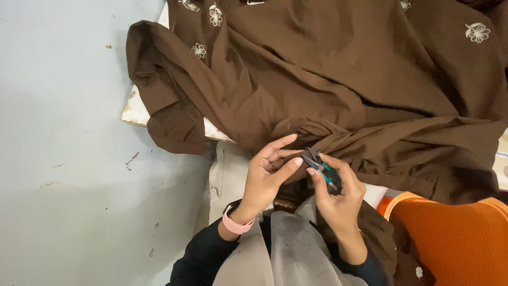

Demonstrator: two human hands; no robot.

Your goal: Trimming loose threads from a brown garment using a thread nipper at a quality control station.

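Brown fabric (pixel 338 90) pinched by left hand (pixel 267 177) fingers, right hand (pixel 336 193) fingers gripping thread snips (pixel 321 165), prob. open

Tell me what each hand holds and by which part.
The right hand grips small teal thread snips by the handle, blades pointing up-left. The left hand pinches a fold of the brown fabric beside the blades.

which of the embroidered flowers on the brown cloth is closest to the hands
The flower at the cloth's left side, just above the folded edge. The other flowers sit higher along the top edge or far off at the upper right, farther from the left hand.
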